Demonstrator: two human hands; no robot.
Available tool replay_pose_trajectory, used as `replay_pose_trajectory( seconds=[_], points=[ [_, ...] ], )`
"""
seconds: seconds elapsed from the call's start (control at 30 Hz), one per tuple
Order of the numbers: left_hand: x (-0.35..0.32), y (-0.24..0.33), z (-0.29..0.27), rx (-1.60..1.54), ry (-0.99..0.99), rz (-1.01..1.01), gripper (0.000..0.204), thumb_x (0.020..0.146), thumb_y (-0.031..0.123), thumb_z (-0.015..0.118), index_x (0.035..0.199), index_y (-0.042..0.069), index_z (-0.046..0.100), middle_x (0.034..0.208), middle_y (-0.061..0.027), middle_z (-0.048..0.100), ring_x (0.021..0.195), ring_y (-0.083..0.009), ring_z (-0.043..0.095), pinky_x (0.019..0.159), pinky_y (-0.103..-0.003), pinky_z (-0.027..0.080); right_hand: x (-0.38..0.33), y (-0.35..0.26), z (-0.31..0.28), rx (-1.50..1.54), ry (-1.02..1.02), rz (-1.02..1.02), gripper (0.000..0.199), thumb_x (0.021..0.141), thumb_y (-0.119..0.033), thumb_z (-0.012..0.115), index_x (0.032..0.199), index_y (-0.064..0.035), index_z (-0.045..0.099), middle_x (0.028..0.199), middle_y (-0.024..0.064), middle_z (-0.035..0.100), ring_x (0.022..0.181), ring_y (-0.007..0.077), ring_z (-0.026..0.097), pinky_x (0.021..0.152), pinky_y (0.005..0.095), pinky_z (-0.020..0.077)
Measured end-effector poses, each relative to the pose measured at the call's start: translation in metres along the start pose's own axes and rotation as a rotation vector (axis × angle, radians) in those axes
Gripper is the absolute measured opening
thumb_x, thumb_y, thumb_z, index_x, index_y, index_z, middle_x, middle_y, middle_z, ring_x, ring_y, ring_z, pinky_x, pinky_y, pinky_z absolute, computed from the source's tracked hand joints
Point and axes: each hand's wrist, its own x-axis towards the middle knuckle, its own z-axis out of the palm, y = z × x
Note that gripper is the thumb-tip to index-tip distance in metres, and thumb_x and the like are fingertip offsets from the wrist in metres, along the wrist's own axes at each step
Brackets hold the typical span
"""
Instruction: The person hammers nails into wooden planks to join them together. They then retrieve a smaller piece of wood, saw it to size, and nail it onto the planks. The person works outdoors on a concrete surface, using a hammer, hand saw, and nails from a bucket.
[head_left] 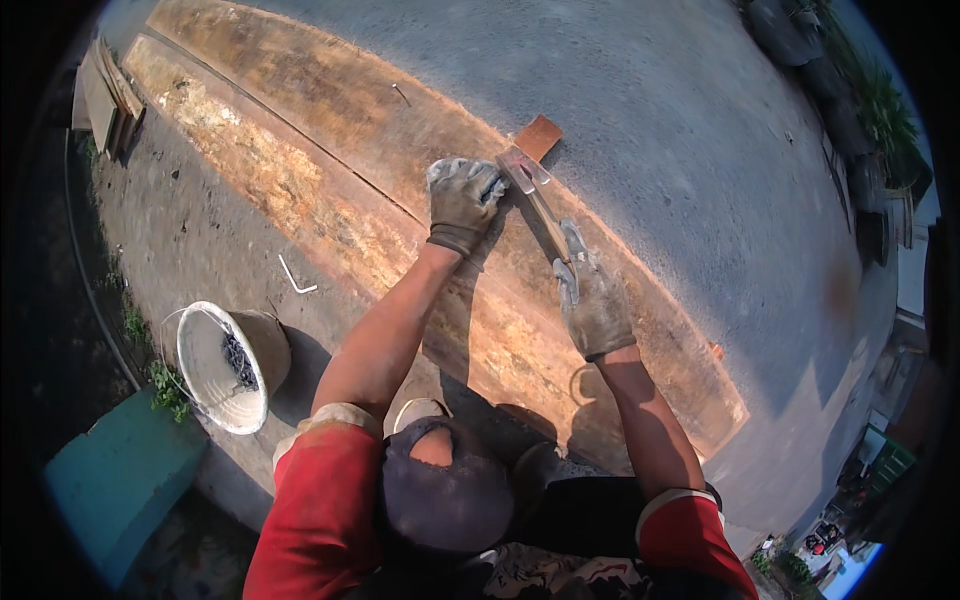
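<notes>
Both of my hands wear grey-brown work gloves over long weathered boards. My left hand is closed in a fist near the boards' middle; whatever it may hold is hidden by its fingers. My right hand is wrapped round the wooden handle of a claw hammer. The hammer's head lies just right of my left fist, over the far edge of the far board. A nail-like piece sticks up from that board farther left. The near board runs alongside, with a narrow gap between them.
A white bucket with dark bits inside stands at left. Near it lie a white L-shaped rod and a teal panel. A reddish-brown block sits at the board's far edge. Stacked boards lean at far left.
</notes>
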Motion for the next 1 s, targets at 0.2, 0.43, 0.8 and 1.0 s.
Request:
replay_pose_trajectory(
  seconds=[0.2, 0.43, 0.8, 1.0],
  points=[
    [0.002, 0.002, 0.0, -0.019, 0.034, -0.02, 0.022, 0.088, 0.032, 0.068, 0.1, 0.015, 0.075, 0.104, -0.0065, 0.07, 0.103, -0.0323, 0.06, 0.098, -0.05, 0.04, -0.005, -0.003, 0.002, 0.097, 0.12, -0.068, 0.058, 0.103, -0.019, 0.058, 0.157, -0.0164, 0.039, 0.121, 0.0255, 0.067, 0.102, 0.0409, 0.069, 0.084, 0.048, 0.055],
    [-0.002, 0.002, -0.014, -0.015, -0.082, 0.012, 0.035, 0.093, 0.032, 0.066, 0.123, 0.015, 0.072, 0.117, -0.0094, 0.065, 0.114, -0.0332, 0.057, 0.104, -0.05, 0.039, 0.003, -0.015, -0.024, 0.218, -0.041, 0.173, 0.056, 0.1, -0.011, 0.06, 0.153, -0.0083, 0.042, 0.117, 0.0248, 0.069, 0.097, 0.0319, 0.072, 0.081, 0.0426, 0.0552],
    [-0.037, 0.0, -0.027, 0.295, -0.066, -0.109, 0.055, 0.1, 0.029, 0.052, 0.149, 0.005, 0.048, 0.151, -0.0168, 0.047, 0.141, -0.0363, 0.041, 0.123, -0.057, 0.023, -0.005, 0.02, 0.03, 0.122, 0.066, 0.054, 0.043, 0.1, -0.027, 0.063, 0.136, -0.0046, 0.056, 0.092, 0.0249, 0.071, 0.077, 0.042, 0.07, 0.066, 0.0505, 0.0537],
    [-0.039, -0.01, -0.038, 0.343, -0.066, -0.112, 0.055, 0.099, 0.028, 0.052, 0.149, 0.004, 0.048, 0.151, -0.0172, 0.046, 0.14, -0.0365, 0.042, 0.123, -0.057, 0.023, 0.022, -0.043, -0.049, 0.981, 0.228, -0.055, 0.044, 0.1, -0.024, 0.065, 0.134, 0.0009, 0.051, 0.087, 0.0202, 0.068, 0.074, 0.0276, 0.069, 0.063, 0.0402, 0.0527]
  ],
)
